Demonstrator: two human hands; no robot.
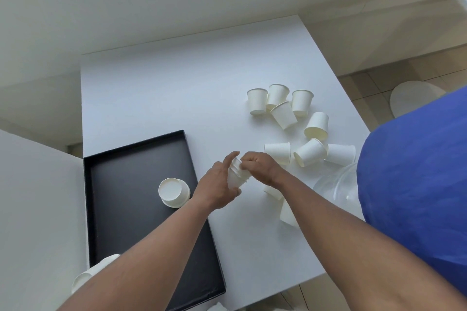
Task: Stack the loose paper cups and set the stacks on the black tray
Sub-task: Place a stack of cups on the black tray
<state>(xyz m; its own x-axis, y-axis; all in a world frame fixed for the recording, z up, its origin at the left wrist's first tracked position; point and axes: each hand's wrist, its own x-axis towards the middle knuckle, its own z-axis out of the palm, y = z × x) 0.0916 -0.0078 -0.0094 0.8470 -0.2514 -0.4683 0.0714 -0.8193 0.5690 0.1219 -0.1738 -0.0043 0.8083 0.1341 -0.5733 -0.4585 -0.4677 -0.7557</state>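
Observation:
Both hands meet over the white table just right of the black tray (141, 242). My left hand (217, 184) wraps a short stack of white paper cups (237, 177) from the left, index finger raised. My right hand (257, 166) grips the top of that same stack from the right. One upside-down stack of cups (174, 192) stands on the tray's upper part. Another stack (96, 272) lies at the tray's near left corner, partly hidden by my left forearm. Several loose cups (283, 113) lie scattered at the right of the table, some upright, some tipped.
A clear plastic bag or bowl (336, 187) lies by the table's right edge. My blue-clad knee (417, 184) crowds the right side. A white round stool (414, 101) stands on the tiled floor beyond. More cups (288, 214) lie under my right forearm.

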